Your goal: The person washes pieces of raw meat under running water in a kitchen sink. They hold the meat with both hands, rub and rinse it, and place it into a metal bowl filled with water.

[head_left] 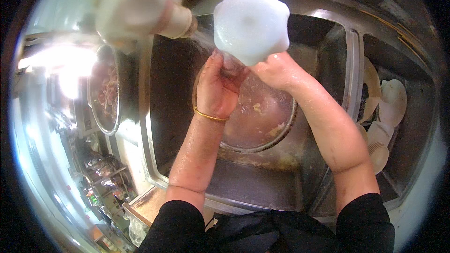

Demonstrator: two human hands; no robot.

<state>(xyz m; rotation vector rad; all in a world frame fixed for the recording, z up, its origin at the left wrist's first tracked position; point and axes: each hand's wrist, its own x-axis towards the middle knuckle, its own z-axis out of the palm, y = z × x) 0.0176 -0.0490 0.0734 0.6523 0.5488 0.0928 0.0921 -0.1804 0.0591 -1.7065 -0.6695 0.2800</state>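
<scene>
A glossy white six-lobed dish [251, 24] hangs above the sink, close before me. At its lower left edge is my left hand [218, 89], palm up and wet, its fingers partly hidden beneath the dish. A gold-coloured bangle [212, 116] circles that wrist. From the lower right my right hand [277, 72] meets the dish's edge, its fingertips hidden. Water sprays from a nozzle [188, 23] onto the dish's left side and my left hand. Below sits a large round metal-rimmed basin [269, 147] with cloudy water and floating scraps, inside the steel sink [256, 188].
A blurred pale fitting [137, 10] looms at upper left. In the right compartment lie white dishes [393, 95] and stacked cups [379, 156]. A metal bowl of brownish-red food [109, 95] stands left. Shelves with goods [105, 179] and a wooden board [149, 202] are lower left.
</scene>
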